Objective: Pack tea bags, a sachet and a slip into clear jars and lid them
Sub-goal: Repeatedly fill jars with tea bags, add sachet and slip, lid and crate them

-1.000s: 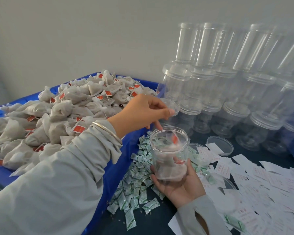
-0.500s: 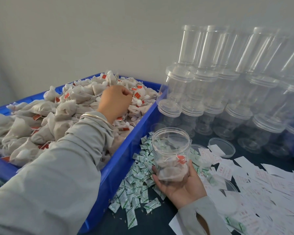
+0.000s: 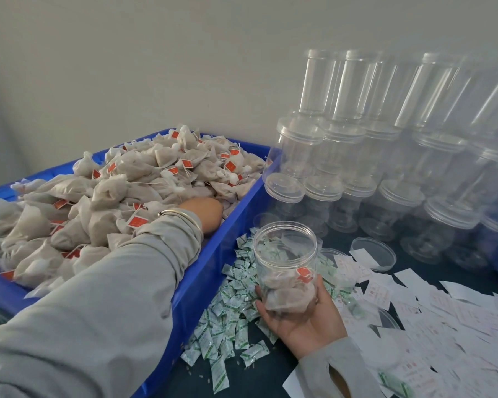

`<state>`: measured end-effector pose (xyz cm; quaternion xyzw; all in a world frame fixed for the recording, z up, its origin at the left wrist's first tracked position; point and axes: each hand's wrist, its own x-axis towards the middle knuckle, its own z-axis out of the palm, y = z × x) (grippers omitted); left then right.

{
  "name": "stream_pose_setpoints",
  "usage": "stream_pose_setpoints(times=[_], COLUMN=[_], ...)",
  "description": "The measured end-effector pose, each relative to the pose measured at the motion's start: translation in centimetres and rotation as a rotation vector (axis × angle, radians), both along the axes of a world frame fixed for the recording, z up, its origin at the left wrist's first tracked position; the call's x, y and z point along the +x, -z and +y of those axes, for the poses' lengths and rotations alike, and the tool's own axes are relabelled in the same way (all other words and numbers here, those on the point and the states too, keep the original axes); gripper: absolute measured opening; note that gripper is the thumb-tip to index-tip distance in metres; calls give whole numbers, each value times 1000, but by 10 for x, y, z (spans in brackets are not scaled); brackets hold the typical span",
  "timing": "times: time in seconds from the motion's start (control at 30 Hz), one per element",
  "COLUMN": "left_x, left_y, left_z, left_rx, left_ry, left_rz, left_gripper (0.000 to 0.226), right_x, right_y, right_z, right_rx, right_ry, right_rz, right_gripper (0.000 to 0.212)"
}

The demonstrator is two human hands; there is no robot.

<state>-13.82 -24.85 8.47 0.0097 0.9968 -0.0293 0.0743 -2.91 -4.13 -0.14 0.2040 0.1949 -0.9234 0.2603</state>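
Note:
An open clear jar (image 3: 284, 254) stands upright in my right hand (image 3: 302, 323), which cups it from below and behind. A few tea bags with one red tag lie in its bottom. My left hand (image 3: 206, 211) reaches into the blue crate (image 3: 210, 277) at the near right of the tea bag pile (image 3: 121, 193). Its fingers are buried among the bags, so I cannot see whether they hold one. Green-and-white sachets (image 3: 230, 308) lie heaped between crate and jar. White slips (image 3: 431, 308) with red print cover the table at the right.
Stacks of lidded clear jars (image 3: 385, 168) fill the back right against the wall. Loose clear lids (image 3: 375, 252) lie on the dark table behind the held jar. The crate's right wall stands close beside the jar.
My left hand left the jar's mouth, went back over the crate and has sunk lower into the tea bags near the crate's right wall. The jar stays in my right hand.

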Motion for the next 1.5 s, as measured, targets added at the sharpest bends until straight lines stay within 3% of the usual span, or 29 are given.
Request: stream_pose_setpoints(times=[0.17, 0.33, 0.47, 0.63, 0.83, 0.9, 1.03, 1.23, 1.5], left_x=[-1, 1, 2, 8, 15, 17, 27, 45, 53], left_y=[-3, -10, -22, -39, -46, -50, -58, -55, -51], left_z=[-1, -3, -3, 3, 11, 13, 24, 44, 50], left_rx=[24, 199, 561, 951, 1226, 1408, 1752, 1574, 1245], left_ry=[-23, -71, -174, -198, -145, -106, 27, 299, 406], left_rz=[2, 129, 238, 309, 383, 347, 98, -133, -49], left_gripper=[26, 27, 12, 33, 27, 21, 21, 15, 19], right_x=[0, 0, -2, -2, -1, -1, 0, 0, 0], right_y=[0, 2, 4, 3, 2, 1, 1, 2, 0], right_z=[0, 0, 1, 0, -1, 0, 0, -1, -1], right_rx=[10, 0, 8, 27, 36, 37, 38, 27, 11], right_ry=[2, 0, 13, 17, 18, 14, 14, 15, 3], right_rz=[2, 21, 14, 14, 13, 16, 13, 24, 34], right_gripper=[70, 71, 67, 66, 68, 68, 68, 64, 66])
